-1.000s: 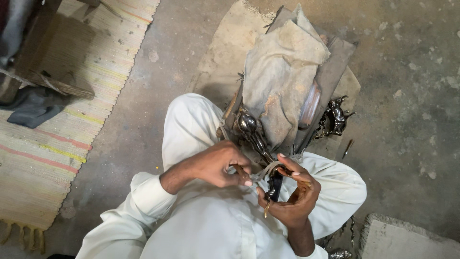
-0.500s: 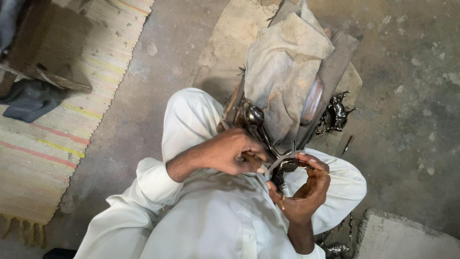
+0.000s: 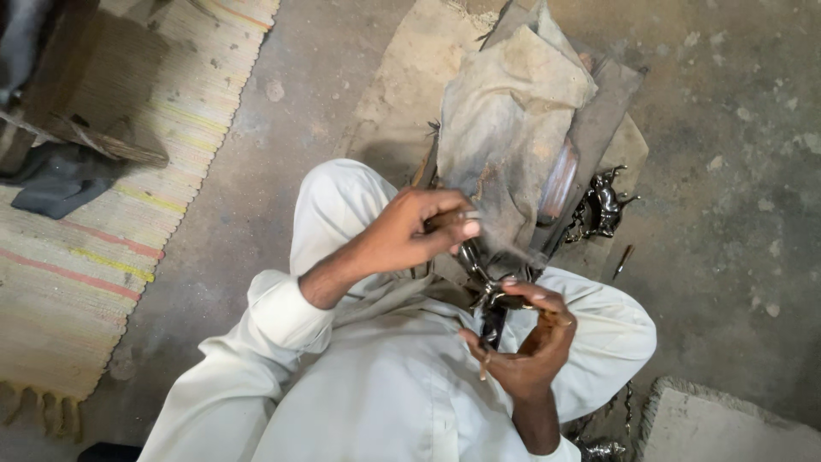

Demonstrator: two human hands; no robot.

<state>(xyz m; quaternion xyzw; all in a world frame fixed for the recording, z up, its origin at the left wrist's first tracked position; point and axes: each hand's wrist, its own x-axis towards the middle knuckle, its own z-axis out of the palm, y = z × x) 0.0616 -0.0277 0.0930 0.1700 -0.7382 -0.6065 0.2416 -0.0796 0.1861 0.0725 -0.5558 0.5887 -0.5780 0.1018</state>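
Seen from above, a person in white clothing sat on a bare concrete floor (image 3: 342,103) with knees spread. The left hand (image 3: 410,233) was raised in front of the chest, its wrist bent and its fingers curled shut around the brown handle of a tool (image 3: 449,221), thumb pressed along the top. The tool's other end was hidden behind the fingers, so its kind could not be told. The right hand (image 3: 522,342) sat lower and closer to the body, palm turned up, fingers cupped and closed around a small dark metal piece (image 3: 492,299) held between the knees, just below the left hand. Directly beyond both hands lay a heap of dirty grey cloth (image 3: 513,128) draped over flat boards. A dark, shiny metal horse figurine (image 3: 603,205) rested on the floor just to the right of that heap. A striped woven mat (image 3: 103,239) covered the floor well off to the left.
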